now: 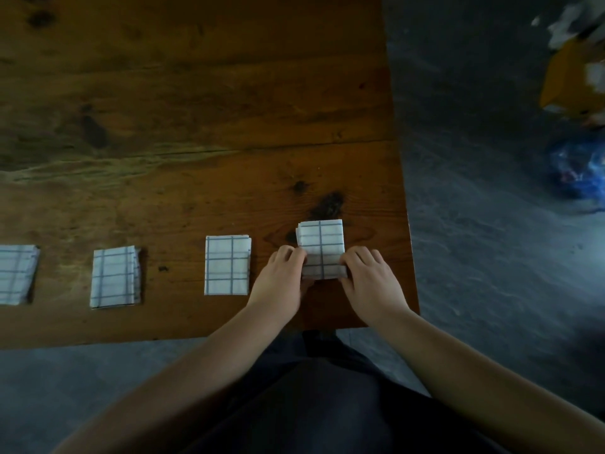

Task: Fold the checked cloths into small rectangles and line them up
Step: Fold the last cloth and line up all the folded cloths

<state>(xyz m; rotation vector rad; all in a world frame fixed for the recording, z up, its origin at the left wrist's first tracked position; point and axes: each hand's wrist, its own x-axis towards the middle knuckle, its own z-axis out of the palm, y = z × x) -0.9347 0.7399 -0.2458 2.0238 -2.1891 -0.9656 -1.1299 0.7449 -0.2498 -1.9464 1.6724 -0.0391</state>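
Several white cloths with blue checks lie folded in a row along the near side of the wooden table (196, 109). The rightmost cloth (322, 244) sits near the table's right edge and slightly farther back than the others. My left hand (281, 280) pinches its left side and my right hand (370, 276) pinches its right side, both near the cloth's lower end. To the left lie a folded cloth (227, 265), another (114, 278), and one cut off by the frame edge (16, 273).
The table's right edge (401, 191) drops to a grey floor. On the floor at the far right are a yellow object (569, 80) and a blue bag (576, 168), both blurred. The table's near edge runs just above my dark trousers.
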